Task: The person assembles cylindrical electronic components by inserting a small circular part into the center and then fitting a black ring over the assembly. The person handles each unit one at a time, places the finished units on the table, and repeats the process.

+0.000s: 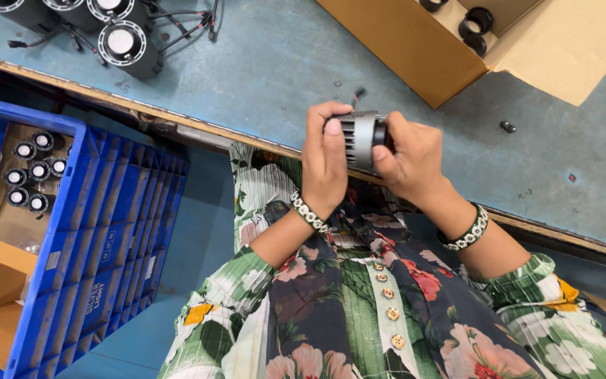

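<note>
**Now: both hands on the finned lamp body, above the tabletop edge**

Here I hold a small grey finned lamp housing (360,139) between both hands, just above the near edge of the blue tabletop (268,70). My left hand (326,160) wraps the finned side, fingers curled over the top, thumb underneath; that grip is closed on the housing. My right hand (409,156) pinches the dark end piece of the same housing with thumb and fingertips, so that grip is closed on it too. A short black wire tail (358,93) sticks up from the part.

To do this well, I judge: keep the left hand as the steady clamp, let the right do the fine turning or pressing, keep the two parts square, and keep the wire out of the joint. Don't squeeze the fins.

Pose: both wrists bent inward, forearms coming up from my lap, elbows tucked, patterned bangles on both wrists.

Around: an open cardboard box (415,49) with black rings (477,24) to the upper right, finished black lamp units (124,45) with cables at upper left, a loose small dark piece (507,127) on the tabletop, a blue crate (99,231) with more lamps (33,172) at my left.
</note>
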